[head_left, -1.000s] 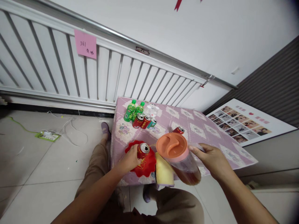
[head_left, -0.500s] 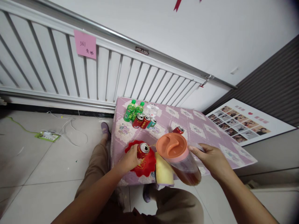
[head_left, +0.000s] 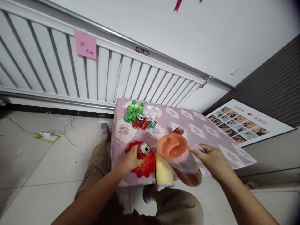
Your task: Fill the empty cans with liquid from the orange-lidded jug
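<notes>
Left hand curled snugly round red can over red tray | right hand gripping tilted orange-lidded pitcher by handle | thin stream between

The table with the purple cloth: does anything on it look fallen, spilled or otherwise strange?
One thing: the red can beyond the orange-lidded jug appears to lie on its side, while the three cans near the green-capped bottles stand upright. I see no clear spill on the visible cloth.
</notes>
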The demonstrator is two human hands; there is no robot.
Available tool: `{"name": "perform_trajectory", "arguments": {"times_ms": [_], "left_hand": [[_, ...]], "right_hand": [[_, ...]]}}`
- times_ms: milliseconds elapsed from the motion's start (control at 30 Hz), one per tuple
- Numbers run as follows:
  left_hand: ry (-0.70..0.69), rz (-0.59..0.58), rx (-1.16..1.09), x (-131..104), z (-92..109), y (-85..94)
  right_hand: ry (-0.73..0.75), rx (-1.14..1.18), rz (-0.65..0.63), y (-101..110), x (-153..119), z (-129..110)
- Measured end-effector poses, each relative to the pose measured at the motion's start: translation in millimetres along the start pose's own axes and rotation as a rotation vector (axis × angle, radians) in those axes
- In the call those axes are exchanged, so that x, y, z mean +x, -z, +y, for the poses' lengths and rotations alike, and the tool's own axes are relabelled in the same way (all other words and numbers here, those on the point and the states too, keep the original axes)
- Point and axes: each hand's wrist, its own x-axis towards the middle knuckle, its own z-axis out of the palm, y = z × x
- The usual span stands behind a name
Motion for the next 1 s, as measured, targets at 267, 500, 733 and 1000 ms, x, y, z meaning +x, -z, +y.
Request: {"name": "perform_trajectory", "arguments": {"times_ms": [267, 500, 733, 1000], "left_hand": [[-0.018, 0.009, 0.028, -1.1, 1.6, -0.1], [-0.017, 0.023, 0.014, -0.7, 1.0, -1.0], [-0.023, 0.024, 0.005, -0.8, -0.3, -1.6], [-0.024, 0.026, -0.009, -0.6, 0.3, -1.4]], "right_hand": [[0.015, -0.009, 0.034, 0.5, 1.3, 3.3], [0.026, -0.025, 0.020, 0.9, 0.4, -0.6], [0.046, -0.022, 0.054, 0.9, 2.0, 2.2], [0.053, -0.026, 0.025, 1.4, 2.1, -4.1]]}}
